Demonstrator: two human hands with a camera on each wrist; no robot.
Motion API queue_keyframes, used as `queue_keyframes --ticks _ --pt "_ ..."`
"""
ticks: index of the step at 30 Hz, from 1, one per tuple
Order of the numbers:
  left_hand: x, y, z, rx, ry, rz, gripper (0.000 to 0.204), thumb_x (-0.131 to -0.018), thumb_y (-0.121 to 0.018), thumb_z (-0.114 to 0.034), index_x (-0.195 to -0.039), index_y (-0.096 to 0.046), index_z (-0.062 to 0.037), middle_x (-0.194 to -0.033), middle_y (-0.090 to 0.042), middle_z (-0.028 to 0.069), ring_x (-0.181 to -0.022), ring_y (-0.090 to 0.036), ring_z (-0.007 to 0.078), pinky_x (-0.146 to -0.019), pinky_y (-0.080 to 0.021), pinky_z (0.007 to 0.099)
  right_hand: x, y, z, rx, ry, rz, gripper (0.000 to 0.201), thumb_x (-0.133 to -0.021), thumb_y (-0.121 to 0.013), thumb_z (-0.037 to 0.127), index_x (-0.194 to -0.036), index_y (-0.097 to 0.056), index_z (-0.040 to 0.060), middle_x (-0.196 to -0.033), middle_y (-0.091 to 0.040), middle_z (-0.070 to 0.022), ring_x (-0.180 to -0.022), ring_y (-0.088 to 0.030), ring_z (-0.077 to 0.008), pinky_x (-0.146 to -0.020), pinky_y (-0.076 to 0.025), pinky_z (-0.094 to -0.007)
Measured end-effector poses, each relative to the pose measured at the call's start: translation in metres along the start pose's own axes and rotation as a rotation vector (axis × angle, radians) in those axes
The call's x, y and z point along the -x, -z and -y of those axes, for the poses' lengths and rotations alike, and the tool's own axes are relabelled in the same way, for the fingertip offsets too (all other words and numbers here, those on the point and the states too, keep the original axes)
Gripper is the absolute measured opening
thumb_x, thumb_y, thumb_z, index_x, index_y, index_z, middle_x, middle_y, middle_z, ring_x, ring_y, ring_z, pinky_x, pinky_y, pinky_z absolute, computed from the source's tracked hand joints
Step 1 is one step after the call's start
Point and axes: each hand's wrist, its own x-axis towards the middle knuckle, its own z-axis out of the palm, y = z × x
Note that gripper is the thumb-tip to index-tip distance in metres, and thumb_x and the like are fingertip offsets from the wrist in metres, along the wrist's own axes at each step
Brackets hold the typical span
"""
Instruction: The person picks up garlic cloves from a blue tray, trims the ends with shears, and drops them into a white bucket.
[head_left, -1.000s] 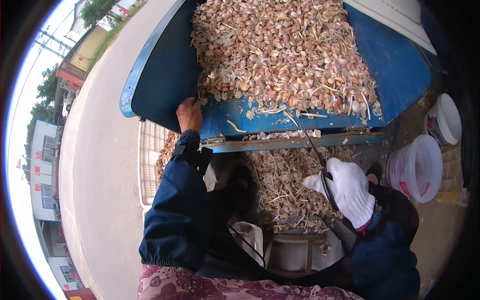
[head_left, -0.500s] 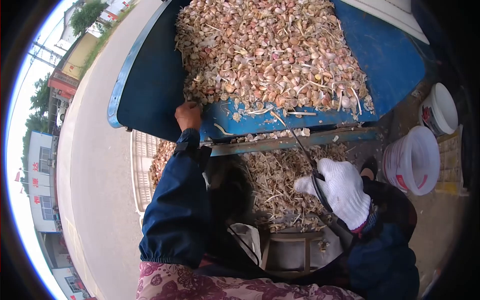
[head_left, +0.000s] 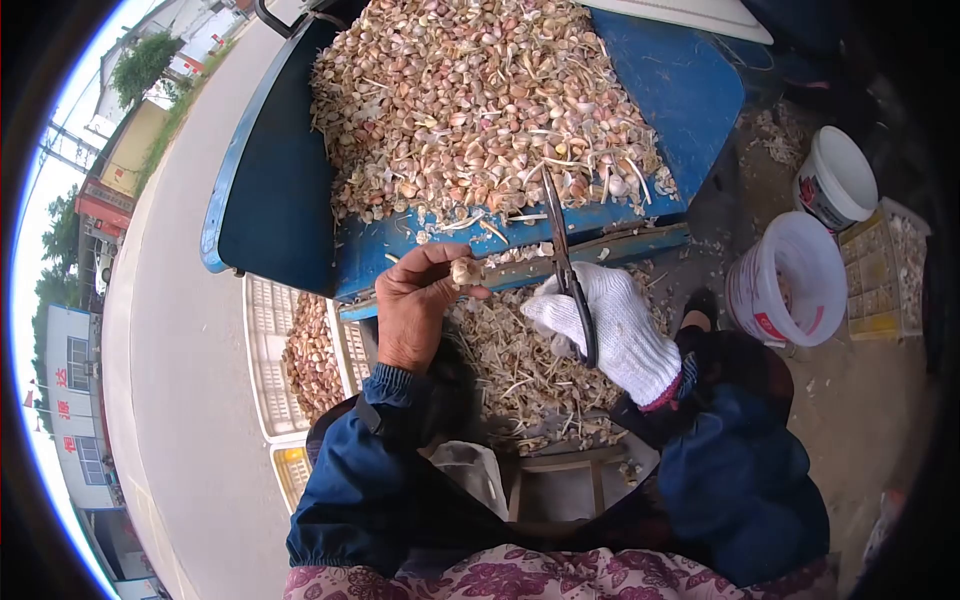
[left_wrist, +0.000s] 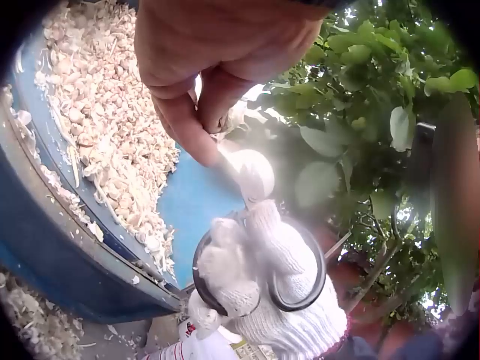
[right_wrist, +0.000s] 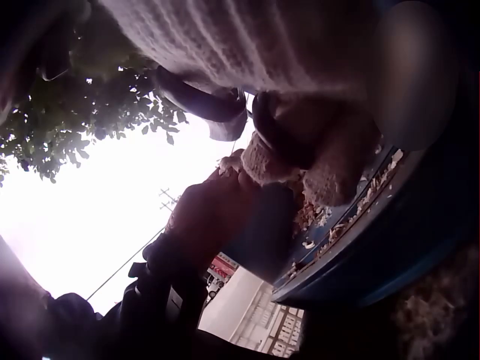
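Observation:
My bare left hand (head_left: 412, 305) pinches a small garlic bulb (head_left: 465, 271) between thumb and fingers, just over the front edge of the blue metal trough (head_left: 270, 200). A white knitted glove covers my right hand (head_left: 618, 325), which grips a pair of scissors (head_left: 560, 235) by black loop handles. The blades point away from me, over the garlic, a little right of the bulb. In the left wrist view, gloved fingers pass through both handle loops (left_wrist: 319, 281). A broad heap of loose garlic (head_left: 470, 110) fills the trough.
Below the trough lies a pile of dry stalks and skins (head_left: 540, 375). To the left, a white plastic crate (head_left: 262, 350) holds garlic cloves. Two white buckets stand at the right, a nearer bucket (head_left: 745, 290) and a farther bucket (head_left: 850, 170), beside a yellow crate (head_left: 868, 265).
My left hand has come back from the heap's near left edge and now holds a garlic bulb in front of me. The scissors and right hand have moved up and left, closer to it.

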Motion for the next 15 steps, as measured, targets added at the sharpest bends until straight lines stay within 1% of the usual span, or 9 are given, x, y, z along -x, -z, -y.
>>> queue_keyframes --ticks 1,3,8,9,10,11,13,14,15 --pt "0.001 -0.004 0.0 0.006 0.004 0.007 0.019 -0.081 -0.066 0.006 -0.1 -0.064 0.0068 -0.091 -0.066 0.0146 -0.081 -0.066 0.0219 -0.065 -0.058 0.0317 0.001 0.002 0.001 0.026 0.022 -0.006 0.029 -0.082 -0.075 0.026 -0.083 -0.064 -0.0011 -0.06 -0.06 -0.0039 -0.049 -0.058 -0.0107 -0.043 -0.043 -0.0262" --pt "0.0 -0.007 0.001 0.234 0.092 0.167 0.023 -0.079 -0.069 0.003 -0.101 -0.063 0.0068 -0.092 -0.066 0.0162 -0.079 -0.067 0.0242 -0.066 -0.058 0.0316 0.002 0.006 0.0 -0.014 0.004 -0.007 0.028 -0.081 -0.075 0.025 -0.084 -0.064 -0.0006 -0.059 -0.059 -0.0037 -0.049 -0.057 -0.0103 -0.044 -0.043 -0.0255" --pt "-0.003 -0.011 0.005 0.27 0.108 0.27 0.023 -0.077 -0.072 0.0 -0.099 -0.064 0.0038 -0.096 -0.064 0.0171 -0.076 -0.066 0.0235 -0.064 -0.056 0.0286 0.002 0.01 0.001 -0.071 0.009 -0.029 0.024 -0.081 -0.075 0.022 -0.081 -0.064 0.0008 -0.059 -0.058 -0.0029 -0.049 -0.056 -0.0096 -0.044 -0.041 -0.0251" --pt "-0.003 -0.012 0.007 0.235 0.062 0.265 0.021 -0.077 -0.072 0.0 -0.097 -0.064 0.0029 -0.097 -0.064 0.0169 -0.076 -0.066 0.0231 -0.063 -0.055 0.0285 0.003 0.011 0.004 -0.071 0.006 -0.031 0.024 -0.081 -0.075 0.022 -0.081 -0.064 0.0008 -0.059 -0.058 -0.0029 -0.049 -0.056 -0.0096 -0.044 -0.041 -0.0251" --pt "-0.003 -0.013 0.008 0.202 0.016 0.26 0.019 -0.077 -0.072 0.001 -0.095 -0.065 0.0019 -0.098 -0.064 0.0167 -0.076 -0.066 0.0226 -0.062 -0.055 0.0285 0.005 0.012 0.01 -0.1 -0.009 -0.023 0.023 -0.08 -0.075 0.019 -0.084 -0.064 -0.0009 -0.064 -0.061 -0.0046 -0.052 -0.059 -0.0101 -0.046 -0.045 -0.0246" --pt "-0.002 -0.015 0.008 0.205 0.02 0.262 0.019 -0.077 -0.072 0.001 -0.095 -0.065 0.0019 -0.098 -0.064 0.0167 -0.076 -0.066 0.0226 -0.062 -0.055 0.0285 0.007 0.013 0.014 -0.13 -0.024 -0.016 0.022 -0.08 -0.075 0.016 -0.086 -0.064 -0.0027 -0.07 -0.065 -0.0063 -0.055 -0.061 -0.0106 -0.049 -0.048 -0.0242" --pt "0.0 -0.02 0.004 0.1 -0.046 0.28 0.016 -0.076 -0.073 0.003 -0.091 -0.066 0.0011 -0.098 -0.064 0.0141 -0.08 -0.065 0.0201 -0.068 -0.054 0.0283 0.007 0.013 0.016 -0.072 0.003 -0.019 0.022 -0.079 -0.076 0.016 -0.086 -0.064 -0.0019 -0.069 -0.064 -0.0052 -0.056 -0.061 -0.0101 -0.05 -0.047 -0.0241" --pt "0.001 -0.021 0.004 0.102 -0.044 0.283 0.016 -0.076 -0.073 0.003 -0.091 -0.066 0.0011 -0.098 -0.064 0.0141 -0.08 -0.065 0.0201 -0.068 -0.054 0.0283 0.007 0.013 0.017 -0.016 0.034 -0.017 0.022 -0.078 -0.076 0.015 -0.086 -0.065 -0.0012 -0.069 -0.064 -0.0042 -0.057 -0.062 -0.0096 -0.051 -0.047 -0.024" --pt "0.001 -0.023 0.005 0.031 -0.109 0.268 0.016 -0.076 -0.073 0.003 -0.09 -0.066 0.0012 -0.098 -0.063 0.0122 -0.083 -0.064 0.0184 -0.072 -0.053 0.0277 0.007 0.012 0.015 -0.016 0.033 -0.022 0.022 -0.078 -0.076 0.015 -0.086 -0.065 -0.0012 -0.069 -0.064 -0.0042 -0.057 -0.062 -0.0096 -0.051 -0.047 -0.024"
